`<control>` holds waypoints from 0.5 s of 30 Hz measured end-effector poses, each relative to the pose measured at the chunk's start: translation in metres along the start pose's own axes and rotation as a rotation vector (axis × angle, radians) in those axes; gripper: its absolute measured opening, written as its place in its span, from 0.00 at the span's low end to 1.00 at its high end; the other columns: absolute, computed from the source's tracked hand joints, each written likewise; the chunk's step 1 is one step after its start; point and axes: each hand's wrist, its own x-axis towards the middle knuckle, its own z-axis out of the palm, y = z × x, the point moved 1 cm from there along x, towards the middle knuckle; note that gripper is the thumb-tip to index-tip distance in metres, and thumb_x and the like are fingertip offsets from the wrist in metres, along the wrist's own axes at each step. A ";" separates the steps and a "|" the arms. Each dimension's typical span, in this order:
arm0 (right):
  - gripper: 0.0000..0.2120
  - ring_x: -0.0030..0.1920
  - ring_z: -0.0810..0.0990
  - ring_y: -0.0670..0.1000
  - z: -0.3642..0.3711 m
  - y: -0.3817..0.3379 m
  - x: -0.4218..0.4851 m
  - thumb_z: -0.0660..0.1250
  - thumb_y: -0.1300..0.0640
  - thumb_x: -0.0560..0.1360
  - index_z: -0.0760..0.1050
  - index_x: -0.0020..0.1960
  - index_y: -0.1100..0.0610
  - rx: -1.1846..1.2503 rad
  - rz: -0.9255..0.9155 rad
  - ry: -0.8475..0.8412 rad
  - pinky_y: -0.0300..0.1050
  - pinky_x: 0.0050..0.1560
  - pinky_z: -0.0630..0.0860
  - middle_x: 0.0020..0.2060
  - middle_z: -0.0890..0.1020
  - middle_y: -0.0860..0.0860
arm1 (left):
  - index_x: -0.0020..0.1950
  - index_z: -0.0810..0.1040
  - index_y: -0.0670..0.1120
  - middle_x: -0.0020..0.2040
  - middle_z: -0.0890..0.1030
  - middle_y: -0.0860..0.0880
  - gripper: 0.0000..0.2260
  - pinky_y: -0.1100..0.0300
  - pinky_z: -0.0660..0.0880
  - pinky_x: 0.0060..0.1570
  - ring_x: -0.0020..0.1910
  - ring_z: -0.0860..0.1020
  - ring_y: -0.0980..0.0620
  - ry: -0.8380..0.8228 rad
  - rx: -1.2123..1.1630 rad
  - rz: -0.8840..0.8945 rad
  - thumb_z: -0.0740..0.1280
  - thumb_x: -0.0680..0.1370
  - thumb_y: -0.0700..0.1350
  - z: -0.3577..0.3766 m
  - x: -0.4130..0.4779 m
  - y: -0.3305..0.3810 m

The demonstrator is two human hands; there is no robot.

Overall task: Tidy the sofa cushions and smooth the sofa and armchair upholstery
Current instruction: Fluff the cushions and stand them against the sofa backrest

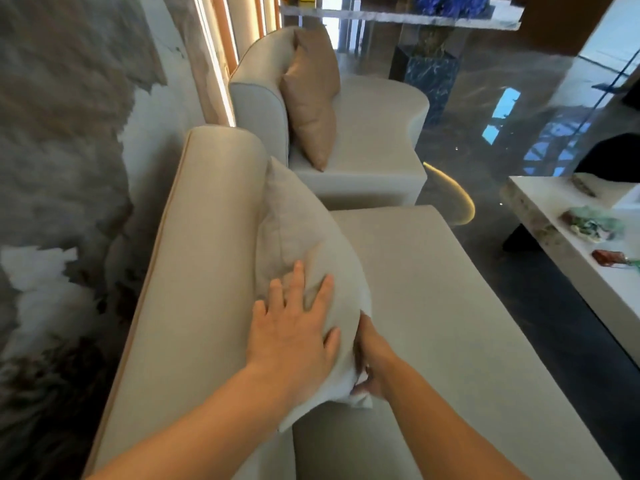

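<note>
A beige cushion (298, 244) stands on edge against the backrest of the beige sofa (433, 306). My left hand (294, 327) lies flat on the cushion's upper side with fingers spread. My right hand (372, 358) grips the cushion's near lower corner, its fingers partly hidden behind the fabric. Beyond the sofa stands a beige armchair (374, 133) with a tan cushion (311, 98) leaning upright against its back.
A white low table (540, 216) with small green and red objects stands at the right. Glossy dark marble floor (502, 140) separates it from the sofa. A marbled wall (69, 168) runs behind the sofa. A dark pedestal (429, 74) under a shelf stands past the armchair.
</note>
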 end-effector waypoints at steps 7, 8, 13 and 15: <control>0.30 0.70 0.68 0.56 -0.021 0.026 -0.100 0.63 0.41 0.76 0.54 0.74 0.33 -0.457 -0.094 -0.230 0.61 0.65 0.73 0.75 0.64 0.47 | 0.78 0.39 0.53 0.79 0.38 0.41 0.32 0.46 0.55 0.73 0.76 0.50 0.35 -0.135 0.007 0.005 0.53 0.81 0.58 -0.014 -0.055 0.002; 0.30 0.70 0.69 0.55 -0.023 0.033 -0.116 0.64 0.44 0.76 0.55 0.74 0.33 -0.555 -0.112 -0.265 0.60 0.64 0.73 0.74 0.66 0.48 | 0.78 0.38 0.52 0.79 0.37 0.40 0.34 0.46 0.55 0.73 0.76 0.49 0.35 -0.194 0.026 0.003 0.56 0.80 0.56 -0.017 -0.068 0.005; 0.16 0.61 0.76 0.52 -0.044 0.079 -0.191 0.64 0.50 0.76 0.76 0.63 0.47 -1.056 -0.359 -0.253 0.50 0.62 0.74 0.58 0.78 0.50 | 0.78 0.51 0.39 0.79 0.49 0.40 0.34 0.51 0.61 0.72 0.76 0.58 0.41 -0.350 -0.021 -0.013 0.64 0.76 0.41 -0.038 -0.154 0.021; 0.12 0.57 0.78 0.53 -0.069 0.116 -0.221 0.62 0.54 0.77 0.78 0.57 0.51 -1.215 -0.466 -0.185 0.49 0.61 0.74 0.53 0.80 0.54 | 0.73 0.63 0.35 0.76 0.61 0.39 0.26 0.50 0.63 0.70 0.74 0.61 0.40 -0.355 -0.011 -0.075 0.62 0.76 0.41 -0.044 -0.206 0.023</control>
